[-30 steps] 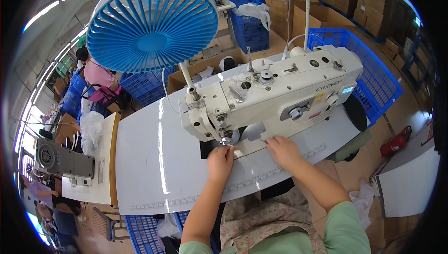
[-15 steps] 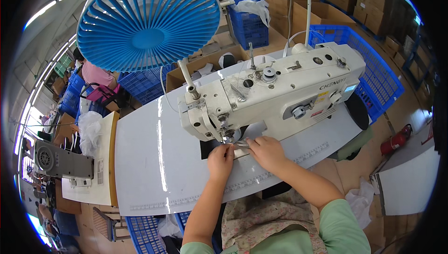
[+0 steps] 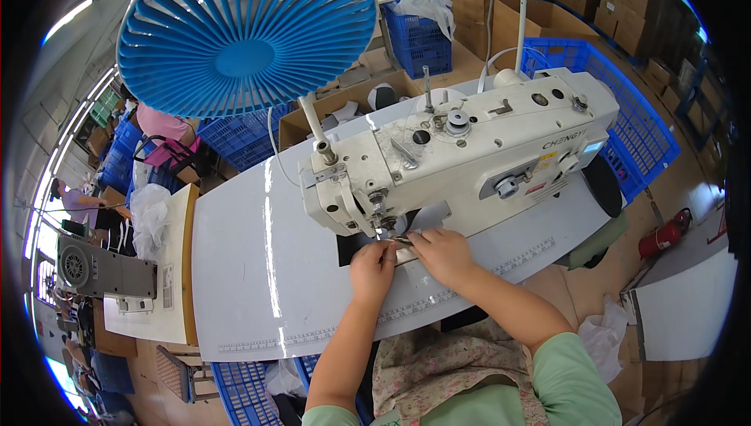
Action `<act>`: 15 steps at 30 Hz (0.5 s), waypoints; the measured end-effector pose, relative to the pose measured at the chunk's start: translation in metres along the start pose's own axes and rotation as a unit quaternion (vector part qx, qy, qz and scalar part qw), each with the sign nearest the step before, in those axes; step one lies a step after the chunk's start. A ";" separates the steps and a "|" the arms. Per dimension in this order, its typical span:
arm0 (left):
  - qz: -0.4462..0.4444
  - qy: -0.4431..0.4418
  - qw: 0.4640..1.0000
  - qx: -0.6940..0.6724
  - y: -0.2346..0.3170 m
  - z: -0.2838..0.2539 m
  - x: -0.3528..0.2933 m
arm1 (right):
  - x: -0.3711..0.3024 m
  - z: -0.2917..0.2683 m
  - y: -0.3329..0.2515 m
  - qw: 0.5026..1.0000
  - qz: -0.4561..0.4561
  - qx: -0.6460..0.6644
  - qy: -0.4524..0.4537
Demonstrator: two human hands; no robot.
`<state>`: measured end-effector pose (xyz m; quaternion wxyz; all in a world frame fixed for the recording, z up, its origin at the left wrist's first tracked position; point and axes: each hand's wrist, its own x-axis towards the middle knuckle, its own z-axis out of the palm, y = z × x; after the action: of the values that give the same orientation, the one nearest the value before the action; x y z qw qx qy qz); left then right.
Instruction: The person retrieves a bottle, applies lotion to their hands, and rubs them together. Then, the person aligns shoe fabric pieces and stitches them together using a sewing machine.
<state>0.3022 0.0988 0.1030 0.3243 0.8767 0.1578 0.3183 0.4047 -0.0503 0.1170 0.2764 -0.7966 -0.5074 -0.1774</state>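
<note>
A white industrial sewing machine stands on a pale grey work table. Just in front of its needle and presser foot, my two hands come close together. My left hand is closed, thumb and fingers pinched together beside the dark opening in the table. To its right, my right hand has its fingers bent and closed at the needle area. A small dark and shiny bit shows between the fingertips, too small to name. The fingers cover most of whatever they hold.
A blue-grilled fan hangs over the table's far left. Along the front edge runs a printed ruler strip. Blue crates stand behind and beside the table. Another machine is at left, a red fire extinguisher at right.
My right hand has shifted slightly left, its fingertips nearer the needle. My left hand stays almost in place. At the far left, a person in a lilac top has come into view.
</note>
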 end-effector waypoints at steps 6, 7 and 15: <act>0.017 0.006 1.000 0.004 0.004 0.000 0.002 | -0.004 0.003 0.000 1.000 0.012 0.015 0.008; 0.035 -0.003 0.999 0.020 0.008 -0.002 0.002 | -0.007 0.002 0.001 1.000 0.003 0.013 0.008; 0.168 -0.337 0.924 -0.070 0.051 -0.076 -0.071 | -0.065 -0.070 0.072 0.995 0.051 -0.047 -0.074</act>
<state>0.2024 0.0619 0.1490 0.3606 0.9210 -0.1328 0.0637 0.4428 -0.1640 0.1163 0.2094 -0.8447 -0.4760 -0.1268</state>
